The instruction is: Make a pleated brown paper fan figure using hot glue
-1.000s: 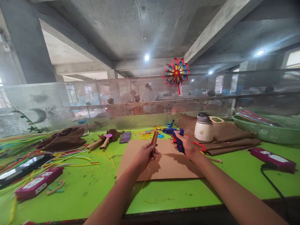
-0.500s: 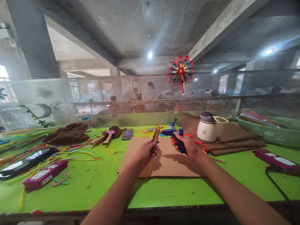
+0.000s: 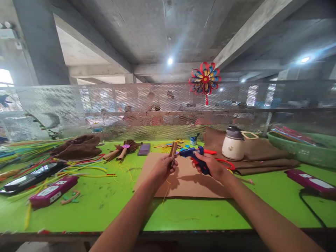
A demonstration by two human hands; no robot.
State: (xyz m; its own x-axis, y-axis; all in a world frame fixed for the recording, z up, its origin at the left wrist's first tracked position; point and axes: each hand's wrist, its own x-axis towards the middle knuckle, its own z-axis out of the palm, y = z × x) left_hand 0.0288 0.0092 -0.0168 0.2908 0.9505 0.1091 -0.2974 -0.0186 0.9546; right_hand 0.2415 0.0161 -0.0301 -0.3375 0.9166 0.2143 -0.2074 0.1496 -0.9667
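My left hand (image 3: 166,167) is closed around a narrow brown folded strip (image 3: 173,149) that stands nearly upright; whether it is paper or cloth I cannot tell. My right hand (image 3: 210,166) grips a dark blue hot glue gun (image 3: 191,152) with a red trigger. The gun's nozzle points left and meets or nearly meets the strip's side. Both hands are above a flat brown cardboard sheet (image 3: 183,182) on the green table (image 3: 105,210). A thin yellow strand hangs below my left hand.
Left lie brown crumpled cloth (image 3: 77,147), a phone (image 3: 34,176), a purple power strip (image 3: 54,190) and brown rolled pieces (image 3: 122,152). To the right are a cream flask (image 3: 233,144), folded brown material (image 3: 270,159), a green basket (image 3: 296,148) and another purple power strip (image 3: 309,180).
The glue gun has tipped and dropped slightly, its nozzle now lower along the brown strip. Both hands keep their hold. The whole view has shifted a little.
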